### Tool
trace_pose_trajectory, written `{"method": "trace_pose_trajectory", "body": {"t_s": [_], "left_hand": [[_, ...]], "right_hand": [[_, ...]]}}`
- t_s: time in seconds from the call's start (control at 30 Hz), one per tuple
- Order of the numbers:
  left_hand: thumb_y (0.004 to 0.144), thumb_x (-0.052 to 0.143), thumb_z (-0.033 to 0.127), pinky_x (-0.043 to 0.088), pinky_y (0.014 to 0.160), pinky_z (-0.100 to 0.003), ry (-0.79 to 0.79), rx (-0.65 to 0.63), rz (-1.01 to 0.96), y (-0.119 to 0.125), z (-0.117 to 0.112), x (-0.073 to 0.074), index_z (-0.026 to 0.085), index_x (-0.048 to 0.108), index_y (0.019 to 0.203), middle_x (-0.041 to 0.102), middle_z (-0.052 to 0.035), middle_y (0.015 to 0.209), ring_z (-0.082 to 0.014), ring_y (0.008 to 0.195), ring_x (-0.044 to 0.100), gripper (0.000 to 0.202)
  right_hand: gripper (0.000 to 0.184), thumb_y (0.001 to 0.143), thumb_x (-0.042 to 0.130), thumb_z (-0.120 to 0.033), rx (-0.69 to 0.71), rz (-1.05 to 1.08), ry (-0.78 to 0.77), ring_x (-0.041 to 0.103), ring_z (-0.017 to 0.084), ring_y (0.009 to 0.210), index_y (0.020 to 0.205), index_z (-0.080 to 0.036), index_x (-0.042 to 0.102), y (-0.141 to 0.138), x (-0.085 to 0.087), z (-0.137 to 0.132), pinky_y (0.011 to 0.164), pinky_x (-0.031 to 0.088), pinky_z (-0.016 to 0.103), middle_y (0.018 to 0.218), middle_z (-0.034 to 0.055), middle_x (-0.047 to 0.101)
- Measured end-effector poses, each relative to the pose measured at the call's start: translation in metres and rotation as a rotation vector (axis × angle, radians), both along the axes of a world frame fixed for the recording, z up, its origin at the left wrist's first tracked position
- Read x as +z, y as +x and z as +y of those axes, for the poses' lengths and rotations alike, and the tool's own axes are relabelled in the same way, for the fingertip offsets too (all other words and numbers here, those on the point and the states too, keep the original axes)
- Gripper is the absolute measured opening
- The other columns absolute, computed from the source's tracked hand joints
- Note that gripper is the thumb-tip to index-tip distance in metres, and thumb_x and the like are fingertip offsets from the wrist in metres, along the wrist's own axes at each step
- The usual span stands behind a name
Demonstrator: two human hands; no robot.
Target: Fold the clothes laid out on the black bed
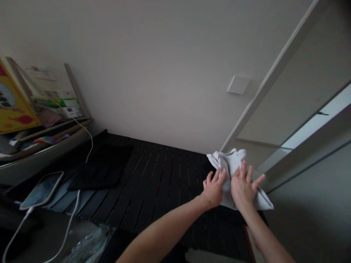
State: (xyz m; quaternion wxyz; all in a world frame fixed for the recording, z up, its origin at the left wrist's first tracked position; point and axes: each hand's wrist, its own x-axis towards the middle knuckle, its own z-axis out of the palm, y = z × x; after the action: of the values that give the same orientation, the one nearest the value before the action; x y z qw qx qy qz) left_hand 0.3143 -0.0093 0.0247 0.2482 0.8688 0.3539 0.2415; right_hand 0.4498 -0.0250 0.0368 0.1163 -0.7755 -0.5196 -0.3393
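Observation:
A crumpled white cloth garment (230,163) lies at the right end of the dark slatted surface (161,182). My left hand (213,190) rests against the cloth's left side with its fingers spread. Beside it, my right hand (243,185) lies flat on the cloth, fingers apart. Neither hand closes around the fabric. A pointed white corner of the cloth (264,202) sticks out past my right hand, and the hands hide the garment's middle.
A smartphone (41,190) with a white cable (71,210) lies at the left, next to a black cloth (101,168). Books and papers (55,93) lean on a shelf at the far left. A door frame (263,87) rises at the right, and a wall behind has a white plate (238,84).

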Motion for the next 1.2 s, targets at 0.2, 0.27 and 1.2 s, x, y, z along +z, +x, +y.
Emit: {"method": "trace_pose_trajectory", "body": {"t_s": [0.2,0.27,1.2], "left_hand": [[0.088,0.049,0.041,0.008,0.107,-0.073,0.176,0.024,0.194,-0.020,-0.013,-0.023,0.031,0.013,0.152,-0.006,-0.0027,0.160,-0.0419,0.143,-0.011,0.075],[0.088,0.049,0.043,0.008,0.107,-0.074,0.159,0.056,0.243,-0.040,-0.012,-0.036,0.030,0.019,0.151,-0.003,-0.0033,0.160,-0.0413,0.143,-0.010,0.071],[0.087,0.031,0.007,0.031,0.107,-0.052,0.090,0.932,0.839,-0.389,0.043,-0.093,0.014,0.051,0.134,0.048,-0.0133,0.143,-0.0320,0.134,0.040,0.052]], "right_hand": [[0.058,0.092,0.013,-0.011,0.002,0.157,-0.028,-0.011,0.029,0.145,0.137,-0.018,0.049,0.008,-0.041,-0.003,0.111,0.007,0.064,0.159,0.0114,0.014],[0.058,0.091,0.014,-0.011,0.074,0.151,-0.105,-0.009,0.026,0.145,0.141,-0.017,0.043,-0.016,-0.055,-0.004,0.113,0.002,0.062,0.159,0.0100,0.012],[0.066,0.095,0.016,-0.048,0.251,0.302,-0.365,0.010,0.034,0.145,0.141,-0.011,0.044,-0.174,-0.180,0.018,0.112,0.013,0.059,0.155,0.0155,0.027]]}}
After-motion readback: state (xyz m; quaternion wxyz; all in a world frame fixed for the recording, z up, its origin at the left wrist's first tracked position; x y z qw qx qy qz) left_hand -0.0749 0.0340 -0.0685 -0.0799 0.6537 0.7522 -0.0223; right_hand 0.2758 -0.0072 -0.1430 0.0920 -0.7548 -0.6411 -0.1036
